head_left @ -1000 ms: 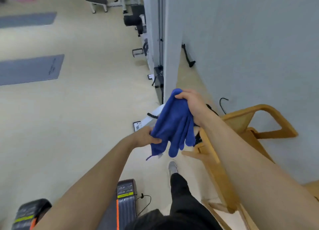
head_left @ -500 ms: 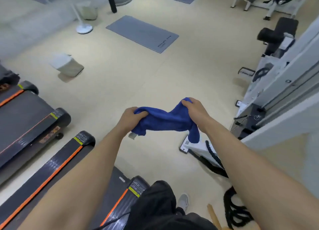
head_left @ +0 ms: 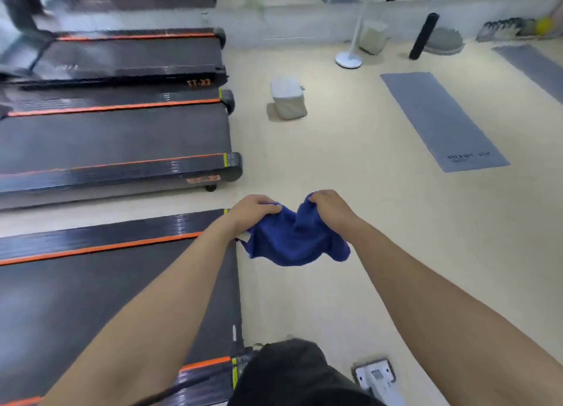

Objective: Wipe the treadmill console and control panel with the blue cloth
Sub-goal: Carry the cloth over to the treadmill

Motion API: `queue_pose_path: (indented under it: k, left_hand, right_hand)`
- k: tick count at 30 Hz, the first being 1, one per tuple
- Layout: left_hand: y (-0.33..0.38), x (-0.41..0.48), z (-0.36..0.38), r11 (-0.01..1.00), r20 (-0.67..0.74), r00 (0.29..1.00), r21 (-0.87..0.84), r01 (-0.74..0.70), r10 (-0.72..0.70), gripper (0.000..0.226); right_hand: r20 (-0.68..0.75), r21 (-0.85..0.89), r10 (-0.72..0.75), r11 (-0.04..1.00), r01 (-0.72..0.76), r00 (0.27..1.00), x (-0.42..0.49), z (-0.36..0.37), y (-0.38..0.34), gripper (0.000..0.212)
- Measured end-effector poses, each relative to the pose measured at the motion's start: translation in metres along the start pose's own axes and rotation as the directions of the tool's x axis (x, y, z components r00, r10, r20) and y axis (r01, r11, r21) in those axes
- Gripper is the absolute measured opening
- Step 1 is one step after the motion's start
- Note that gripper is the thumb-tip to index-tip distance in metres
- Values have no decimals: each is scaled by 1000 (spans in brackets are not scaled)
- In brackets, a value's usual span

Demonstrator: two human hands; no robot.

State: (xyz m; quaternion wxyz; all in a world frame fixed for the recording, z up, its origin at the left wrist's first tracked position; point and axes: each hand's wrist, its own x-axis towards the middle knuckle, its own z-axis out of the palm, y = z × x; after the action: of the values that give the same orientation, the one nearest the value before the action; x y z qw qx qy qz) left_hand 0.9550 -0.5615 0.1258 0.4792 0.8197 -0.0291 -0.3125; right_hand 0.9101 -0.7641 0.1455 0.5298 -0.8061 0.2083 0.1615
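The blue cloth (head_left: 294,238) hangs bunched between both hands, out in front of me above the floor. My left hand (head_left: 253,212) grips its left end and my right hand (head_left: 329,206) grips its right end, each fist closed on the fabric. A black treadmill (head_left: 91,283) with orange stripes lies under my left arm, its rear end beside the cloth. No console or control panel shows in this view.
Two more treadmills (head_left: 115,140) lie side by side at the left. A grey cushion (head_left: 288,99) sits on the beige floor ahead, a grey mat (head_left: 441,122) to the right, a white fan stand (head_left: 348,60) farther back. A white machine foot (head_left: 376,375) is near my leg.
The view has swung left, from the wall and wooden chair to the row of treadmills. Both hands have kept hold of the cloth, which went from hanging to stretched to bunched between them.
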Motion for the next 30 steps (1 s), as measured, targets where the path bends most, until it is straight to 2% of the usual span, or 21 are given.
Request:
queue_pose_path:
  k: [4, 8, 12, 15, 17, 19, 22, 25, 28, 30]
  left_hand:
    - [-10, 18, -60, 990, -154, 984, -122, 70, -89, 23]
    - [-26, 21, -118, 966, -295, 934, -220, 138, -200, 25]
    - [-48, 22, -173, 924, -396, 862, -332, 187, -317, 19]
    - [-66, 16, -210, 880, -478, 766, -411, 237, -430, 31]
    - [-73, 5, -232, 840, -550, 655, -472, 267, -518, 29]
    - [-78, -13, -251, 796, -625, 504, -540, 272, -596, 27]
    - [-83, -50, -278, 757, -706, 274, -597, 266, -653, 34]
    - [-86, -94, -297, 734, -744, 55, -641, 223, -666, 21]
    - [-90, -132, -316, 731, -758, -121, -651, 205, -641, 12]
    - [-98, -153, -329, 736, -763, -199, -646, 204, -615, 12]
  right_hand:
    - [188, -99, -51, 993, 71, 981, 69, 53, -65, 17]
    - [318, -185, -174, 953, 241, 932, 123, 114, -120, 19]
    - [501, -240, -253, 878, 414, 828, 177, 183, -173, 22]
    - [670, -196, -281, 826, 529, 687, 203, 235, -216, 22]
    - [768, -135, -286, 802, 582, 573, 211, 266, -245, 24]
    - [846, -71, -278, 788, 612, 456, 211, 296, -272, 23]
    - [910, 32, -299, 739, 673, 286, 196, 336, -316, 24]
    - [944, 129, -306, 690, 713, 125, 172, 379, -353, 33]
    - [946, 199, -321, 659, 725, 32, 150, 421, -382, 24]
    - [946, 226, -325, 687, 690, 14, 134, 446, -400, 26]
